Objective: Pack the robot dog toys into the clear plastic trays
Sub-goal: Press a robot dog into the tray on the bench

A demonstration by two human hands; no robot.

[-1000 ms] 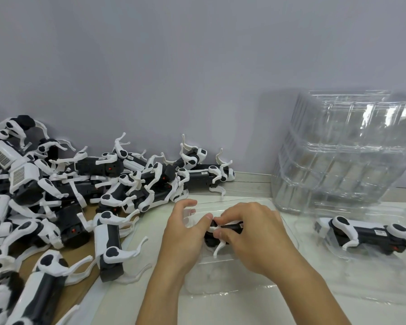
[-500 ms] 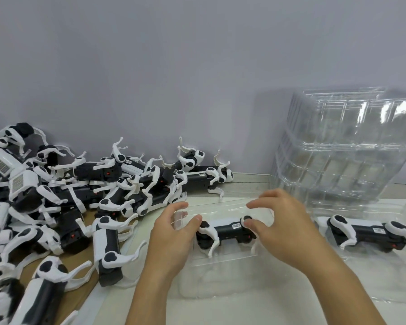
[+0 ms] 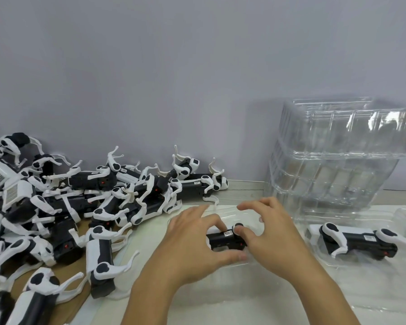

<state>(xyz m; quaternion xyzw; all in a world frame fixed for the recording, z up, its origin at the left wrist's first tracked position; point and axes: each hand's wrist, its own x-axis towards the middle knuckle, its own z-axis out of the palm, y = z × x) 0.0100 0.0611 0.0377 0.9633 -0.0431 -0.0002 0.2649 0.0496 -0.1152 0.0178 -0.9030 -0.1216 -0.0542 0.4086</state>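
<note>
A black-and-white robot dog toy point(image 3: 222, 240) lies in a clear plastic tray point(image 3: 223, 210) in the middle of the table. My left hand point(image 3: 190, 247) pinches the toy's body between thumb and forefinger. My right hand point(image 3: 270, 235) presses its thumb on the toy's white hip joint, with its other fingers lifted and spread above the tray. A second robot dog toy point(image 3: 359, 241) lies in another clear tray point(image 3: 338, 261) to the right. My hands hide most of the middle toy's legs.
A big heap of loose robot dog toys point(image 3: 80, 207) covers the left side, partly on brown cardboard point(image 3: 19, 285). A tall stack of clear trays point(image 3: 338, 165) leans at the back right against the grey wall.
Both hands, held apart around the toy half a second ago, have closed in: the left now pinches its body and the right thumb presses on its hip.
</note>
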